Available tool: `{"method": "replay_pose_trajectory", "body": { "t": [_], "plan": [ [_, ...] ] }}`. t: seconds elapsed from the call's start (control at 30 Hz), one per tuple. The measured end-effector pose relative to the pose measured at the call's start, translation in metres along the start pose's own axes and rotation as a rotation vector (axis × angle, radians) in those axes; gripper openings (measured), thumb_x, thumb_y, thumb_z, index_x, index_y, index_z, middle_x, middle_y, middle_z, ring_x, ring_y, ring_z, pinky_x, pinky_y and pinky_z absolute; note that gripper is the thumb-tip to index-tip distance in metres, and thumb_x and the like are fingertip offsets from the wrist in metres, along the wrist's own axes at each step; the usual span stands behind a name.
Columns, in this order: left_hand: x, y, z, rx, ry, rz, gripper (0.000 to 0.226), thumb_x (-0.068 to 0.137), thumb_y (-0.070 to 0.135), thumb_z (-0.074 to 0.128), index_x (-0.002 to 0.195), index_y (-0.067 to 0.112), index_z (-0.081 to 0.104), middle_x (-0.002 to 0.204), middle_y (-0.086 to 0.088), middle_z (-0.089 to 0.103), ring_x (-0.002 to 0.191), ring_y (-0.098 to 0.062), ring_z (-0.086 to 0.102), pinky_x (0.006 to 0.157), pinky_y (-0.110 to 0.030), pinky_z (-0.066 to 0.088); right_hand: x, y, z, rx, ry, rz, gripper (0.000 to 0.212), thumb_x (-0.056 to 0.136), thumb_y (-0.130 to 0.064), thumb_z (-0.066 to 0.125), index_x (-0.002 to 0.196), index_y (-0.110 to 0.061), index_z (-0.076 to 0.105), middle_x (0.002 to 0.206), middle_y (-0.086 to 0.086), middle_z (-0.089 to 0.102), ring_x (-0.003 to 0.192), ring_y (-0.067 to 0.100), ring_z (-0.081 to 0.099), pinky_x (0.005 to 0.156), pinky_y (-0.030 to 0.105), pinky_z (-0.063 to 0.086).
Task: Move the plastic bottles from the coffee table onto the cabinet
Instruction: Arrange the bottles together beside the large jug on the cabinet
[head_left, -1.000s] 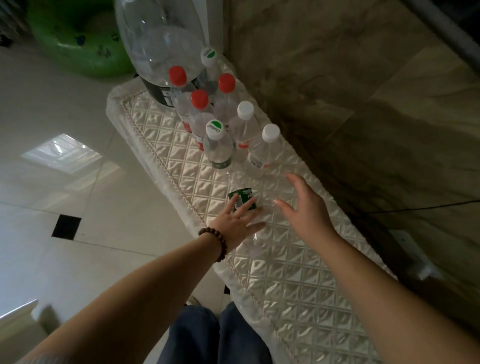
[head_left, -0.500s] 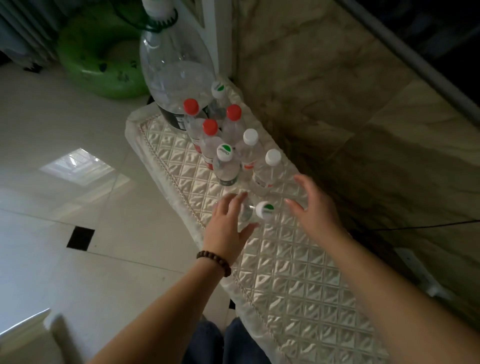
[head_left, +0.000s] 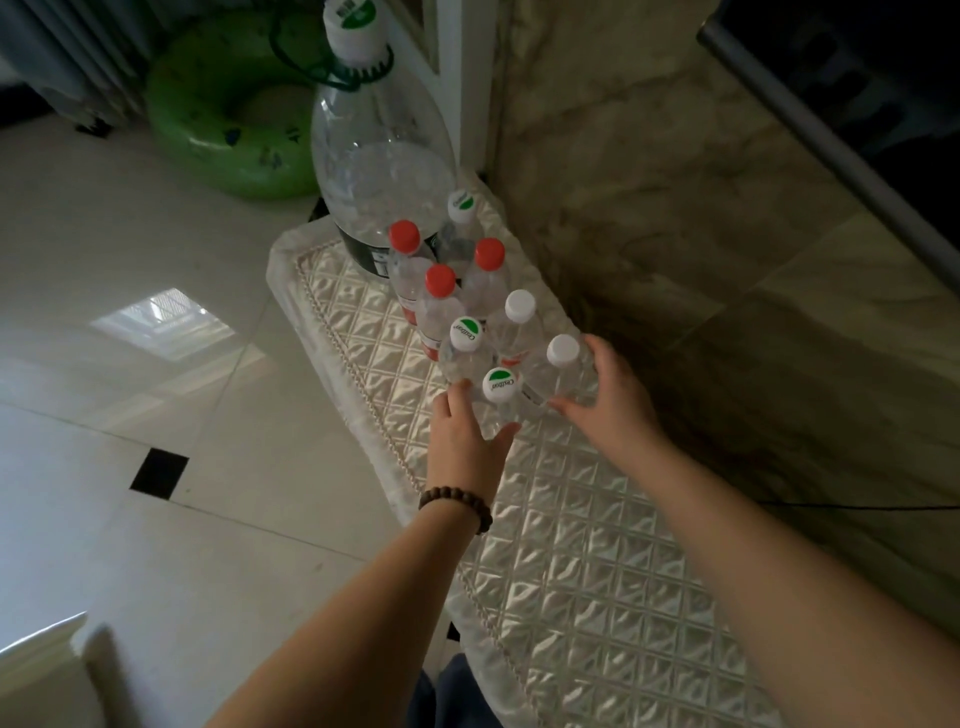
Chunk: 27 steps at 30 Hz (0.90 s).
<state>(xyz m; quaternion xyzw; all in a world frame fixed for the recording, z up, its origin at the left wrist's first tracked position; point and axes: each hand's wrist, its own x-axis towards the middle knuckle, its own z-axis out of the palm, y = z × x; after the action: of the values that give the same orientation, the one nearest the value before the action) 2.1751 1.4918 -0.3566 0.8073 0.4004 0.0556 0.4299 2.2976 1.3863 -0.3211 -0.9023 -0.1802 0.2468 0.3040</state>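
Several small clear plastic bottles stand in a cluster on the cabinet's quilted cover. The nearest one, a green-and-white-capped bottle, stands upright with my left hand curled around its lower body. My right hand is spread, thumb and fingers on either side of the white-capped bottle; I cannot tell if it grips. Behind stand another green-and-white-capped bottle, a white-capped bottle and three red-capped bottles.
A large clear water jug stands at the cabinet's far end. A marble wall runs along the right side. A green swim ring lies on the tiled floor to the left. A beaded bracelet circles my left wrist.
The green-and-white-capped bottle went from lying on its side to upright under my left hand, and now stands against the cluster. My right hand moved forward to the white-capped bottle.
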Motion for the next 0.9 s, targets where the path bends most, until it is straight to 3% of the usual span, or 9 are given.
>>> {"method": "replay_pose_trajectory", "body": {
  "t": [0.17, 0.27, 0.4, 0.57, 0.77, 0.9],
  "plan": [
    [0.001, -0.002, 0.007, -0.005, 0.068, -0.006, 0.072, 0.077, 0.031, 0.075, 0.135, 0.013, 0.037, 0.136, -0.005, 0.041, 0.121, -0.02, 0.046, 0.098, -0.026, 0.04, 0.013, 0.008, 0.018, 0.067, -0.055, 0.117, 0.073, 0.079, -0.026, 0.074, 0.141, -0.022, 0.036, 0.142, 0.004, 0.045, 0.13, 0.025, 0.044, 0.092, 0.028, 0.035],
    [0.003, 0.0, 0.011, -0.016, 0.089, -0.01, 0.071, 0.076, 0.03, 0.075, 0.134, 0.013, 0.038, 0.134, -0.005, 0.041, 0.119, -0.019, 0.047, 0.093, -0.02, 0.037, 0.013, 0.008, 0.025, 0.115, -0.042, 0.144, 0.06, 0.079, -0.025, 0.074, 0.13, -0.019, 0.043, 0.124, 0.006, 0.056, 0.114, 0.024, 0.055, 0.086, 0.031, 0.043],
    [0.006, 0.001, 0.014, -0.047, 0.089, -0.02, 0.071, 0.076, 0.032, 0.075, 0.134, 0.014, 0.037, 0.134, -0.003, 0.041, 0.12, -0.018, 0.047, 0.095, -0.024, 0.04, 0.007, 0.004, 0.032, 0.094, -0.007, 0.133, 0.055, 0.076, -0.032, 0.077, 0.117, -0.013, 0.045, 0.099, 0.001, 0.056, 0.095, 0.02, 0.058, 0.074, 0.027, 0.042],
    [0.006, 0.002, 0.006, -0.083, 0.066, -0.076, 0.087, 0.07, 0.041, 0.077, 0.139, 0.015, 0.031, 0.137, -0.003, 0.038, 0.124, -0.017, 0.042, 0.099, -0.026, 0.038, 0.009, 0.006, 0.03, 0.087, -0.081, 0.141, 0.069, 0.074, -0.031, 0.079, 0.128, -0.012, 0.041, 0.122, 0.01, 0.059, 0.113, 0.027, 0.057, 0.082, 0.027, 0.042],
    [-0.001, 0.006, -0.016, -0.08, -0.012, -0.103, 0.103, 0.065, 0.04, 0.082, 0.145, 0.02, 0.02, 0.144, -0.001, 0.03, 0.131, -0.018, 0.035, 0.107, -0.032, 0.035, 0.004, 0.007, 0.006, 0.069, -0.201, 0.099, 0.087, 0.07, -0.027, 0.082, 0.141, -0.022, 0.032, 0.135, 0.005, 0.053, 0.125, 0.024, 0.05, 0.098, 0.034, 0.043],
    [-0.013, 0.011, -0.037, -0.044, -0.107, -0.076, 0.11, 0.06, 0.067, 0.067, 0.147, 0.026, 0.012, 0.15, 0.003, 0.022, 0.135, -0.015, 0.028, 0.11, -0.038, 0.033, 0.008, 0.003, -0.013, -0.016, -0.216, 0.044, 0.077, 0.08, -0.011, 0.07, 0.144, -0.026, 0.029, 0.143, 0.008, 0.046, 0.13, 0.025, 0.045, 0.105, 0.042, 0.041]
  ]
}}
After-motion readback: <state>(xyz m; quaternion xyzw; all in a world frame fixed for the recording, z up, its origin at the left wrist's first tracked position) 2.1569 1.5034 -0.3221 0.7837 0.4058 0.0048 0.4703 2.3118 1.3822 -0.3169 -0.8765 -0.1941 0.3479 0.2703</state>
